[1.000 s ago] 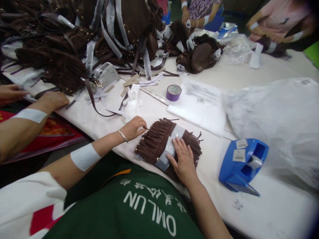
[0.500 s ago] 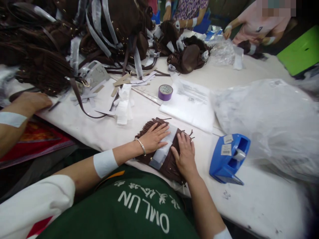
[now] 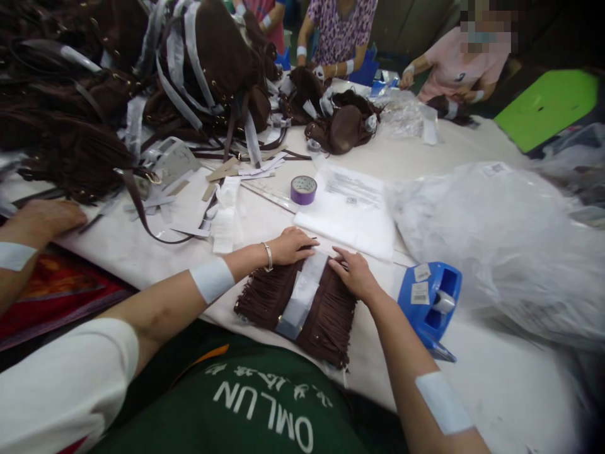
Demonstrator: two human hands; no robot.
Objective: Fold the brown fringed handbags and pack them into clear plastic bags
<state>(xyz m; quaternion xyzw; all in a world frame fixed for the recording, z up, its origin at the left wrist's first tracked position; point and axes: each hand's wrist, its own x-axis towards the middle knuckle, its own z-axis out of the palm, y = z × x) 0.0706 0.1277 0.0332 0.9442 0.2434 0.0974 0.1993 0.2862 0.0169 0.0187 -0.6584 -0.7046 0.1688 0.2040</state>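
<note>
A dark brown fringed bag (image 3: 326,321) lies flat on the white table before me, a strip of pale wrapping (image 3: 305,287) running down its middle. My left hand (image 3: 289,246), a bangle at its wrist, rests at the bag's far edge, its fingers stretched out towards the strip. Across the strip, my right hand (image 3: 355,272) touches the far right corner with its fingers apart. Neither hand is closed around the bag. The fringe hangs down both sides of it.
Beyond the bag are a purple tape roll (image 3: 303,190) and white plastic bags (image 3: 347,211). A blue tape dispenser (image 3: 428,302) and a big clear plastic bag (image 3: 482,233) are to the right. Brown bags (image 3: 208,63) pile up left. Another person's hand (image 3: 51,216) rests at left; several people work opposite.
Both my hands have slid from the bag's middle to its far edge, uncovering the fringe and more of the strip. The camera view has shifted slightly.
</note>
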